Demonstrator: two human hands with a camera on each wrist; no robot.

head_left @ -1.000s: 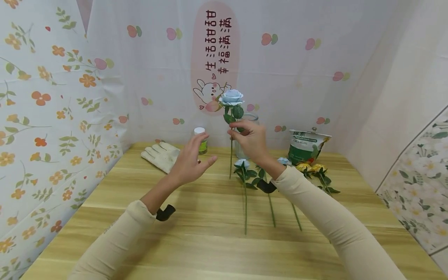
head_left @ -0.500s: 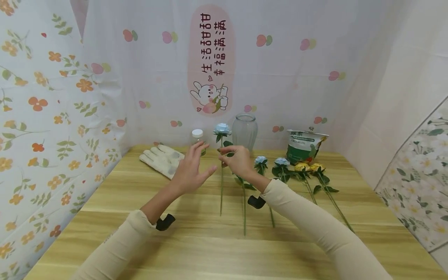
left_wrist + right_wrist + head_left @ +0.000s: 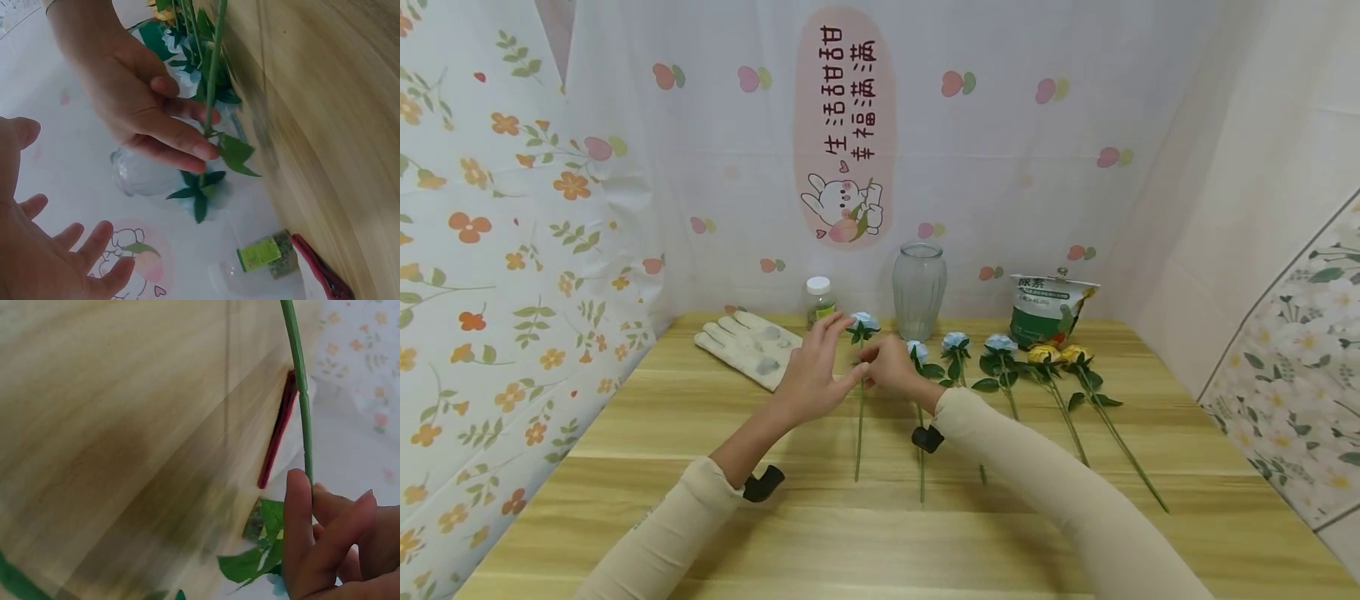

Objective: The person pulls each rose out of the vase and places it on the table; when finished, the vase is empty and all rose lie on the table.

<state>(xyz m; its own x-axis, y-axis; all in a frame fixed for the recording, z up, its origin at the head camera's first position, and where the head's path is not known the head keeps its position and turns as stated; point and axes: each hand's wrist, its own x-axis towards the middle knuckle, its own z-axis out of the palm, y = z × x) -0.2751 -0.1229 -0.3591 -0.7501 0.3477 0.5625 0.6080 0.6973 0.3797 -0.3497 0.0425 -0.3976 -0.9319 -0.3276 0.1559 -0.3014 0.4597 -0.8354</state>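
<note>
My right hand point(image 3: 891, 367) pinches the green stem of a light-blue artificial rose point(image 3: 865, 321). In the left wrist view the stem point(image 3: 215, 62) hangs a little off the tabletop, a leaf beside the fingers. The right wrist view has the stem point(image 3: 303, 406) running up from between thumb and fingers, with the bloom mostly hidden behind the hand. Just left of the stem, my left hand point(image 3: 812, 371) is held in the air, fingers extended and thumb apart, gripping nothing. Right of the held rose, several more roses lie in a row, among them a blue rose point(image 3: 955, 342) and a yellow rose point(image 3: 1045, 354).
A clear glass vase point(image 3: 919, 292) stands at the back of the wooden table point(image 3: 820, 533). Behind the left hand are a white work glove point(image 3: 748, 346) and a small white-capped bottle point(image 3: 818, 300). A green-and-white pouch point(image 3: 1048, 312) stands back right. Patterned cloth hangs around the table.
The right hand has lowered the blue rose toward the table and shifted it left, from in front of the vase. The left hand has stayed nearly in place, fingers extended.
</note>
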